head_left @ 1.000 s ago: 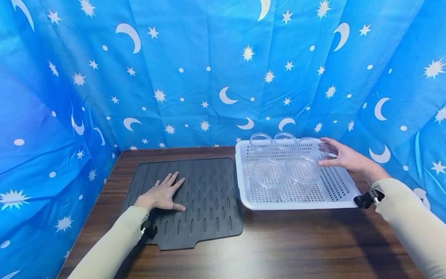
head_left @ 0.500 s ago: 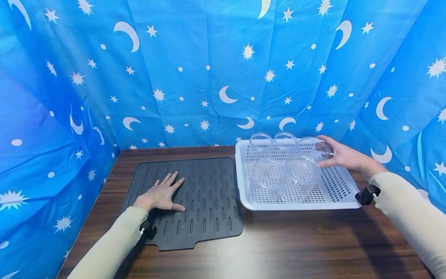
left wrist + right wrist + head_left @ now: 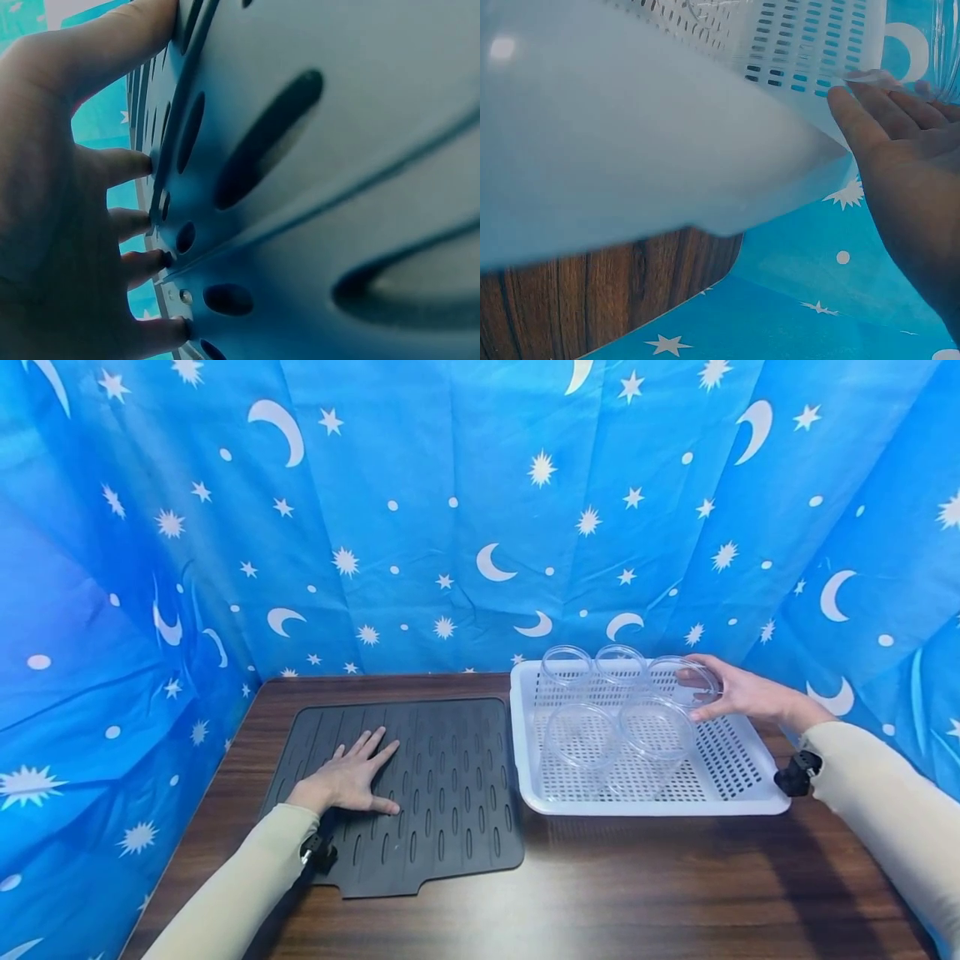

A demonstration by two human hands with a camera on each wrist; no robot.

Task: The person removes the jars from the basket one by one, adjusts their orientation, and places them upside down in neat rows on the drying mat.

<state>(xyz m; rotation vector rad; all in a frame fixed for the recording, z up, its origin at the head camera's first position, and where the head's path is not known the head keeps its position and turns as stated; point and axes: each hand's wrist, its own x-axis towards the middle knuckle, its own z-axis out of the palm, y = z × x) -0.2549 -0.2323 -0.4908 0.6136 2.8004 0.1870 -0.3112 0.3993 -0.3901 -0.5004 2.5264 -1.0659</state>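
Observation:
My left hand lies with spread fingers on a dark grey slotted mat. In the left wrist view its fingertips touch the mat's surface, which has oblong slots. On the other side, my right hand grips a clear cup at the back right of a white perforated basket. Thumb and fingers sit on either side of that cup, and some fingers show through its clear wall. Beside it in the basket stand two small clear cups, one left of the other, and two wider ones in front.
The basket stands right next to the mat on a brown wood-grain table. A blue cloth with white moons and stars hangs behind and on both sides. Each wrist carries a small black camera, one on the right sleeve.
The fingers of my right hand have slipped farther around the back right cup. My left hand stays where it was on the mat. The head view has shifted slightly.

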